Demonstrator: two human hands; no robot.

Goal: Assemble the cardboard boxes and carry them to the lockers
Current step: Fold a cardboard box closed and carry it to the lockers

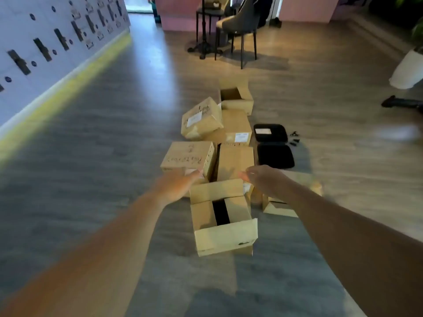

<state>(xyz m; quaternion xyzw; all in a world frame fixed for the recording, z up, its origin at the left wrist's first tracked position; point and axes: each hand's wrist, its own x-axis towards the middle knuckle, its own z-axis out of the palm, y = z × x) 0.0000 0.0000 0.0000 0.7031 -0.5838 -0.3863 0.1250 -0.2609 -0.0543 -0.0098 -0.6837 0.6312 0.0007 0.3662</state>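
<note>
Several cardboard boxes lie in a cluster on the floor. The nearest box has its flaps partly open, with a dark gap in the middle. Behind it sit a closed box with handwriting and a plain box. Farther back are a tilted labelled box and an open-topped box. My left hand reaches out with straight fingers, its tips at the written box's near edge. My right hand hovers over the plain box's near edge, fingers relaxed, holding nothing. The lockers line the left wall.
An open black case lies right of the boxes. A flattened box lies under my right forearm. A dark chair and small round table stand at the back. A white planter is at far right.
</note>
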